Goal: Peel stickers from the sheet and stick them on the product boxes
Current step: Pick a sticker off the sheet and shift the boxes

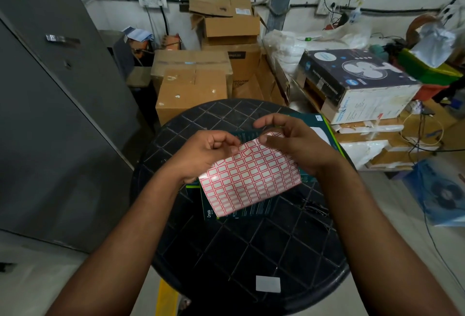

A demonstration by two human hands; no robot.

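I see a grey metal cabinet (pixel 50 114) filling the left side, its top and near edge cut off by the frame. Far behind the work area sits a heap of brown cardboard cartons (pixel 193 84), and to the right a dark fan carton (pixel 357 82) lies tilted on other packages whose labels I cannot read. In the middle stands a round black table (pixel 251 253) with a diamond-grid top; its near rim runs out of sight below my arms. On it lie dark green product boxes (pixel 247 211), mostly hidden under the sheet and my hands, so I cannot count them. I hold the sticker sheet (pixel 251 180), red-bordered white labels in rows, above those boxes. My left hand (pixel 203 154) grips the sheet's left far edge, fingers curled closed on it. My right hand (pixel 299 144) pinches at the sheet's far right corner, thumb and forefinger narrow; whether a sticker is lifted there I cannot tell. A small white label (pixel 268 283) sits on the table's near part.
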